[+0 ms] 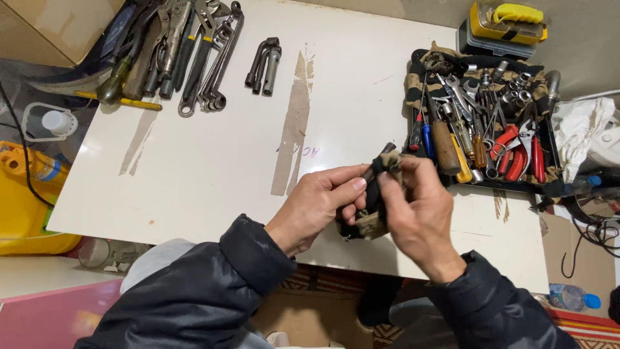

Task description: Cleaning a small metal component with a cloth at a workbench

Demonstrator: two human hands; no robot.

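My left hand (320, 203) grips a dark, slim tool (381, 158) near the front edge of a white table (213, 161). Only the tool's tip shows above my fingers. My right hand (420, 210) holds a camouflage-patterned rag (373, 223) wrapped around the tool. Both hands meet over the table's front middle, and both arms wear dark padded sleeves.
A black tray (549, 155) on the right holds screwdrivers, wrenches, sockets and red-handled pliers. Pliers, spanners and screwdrivers (174, 52) lie in a row at the far left, with bent socket wrenches (263, 64) beside them. A yellow container (26, 200) stands left of the table.
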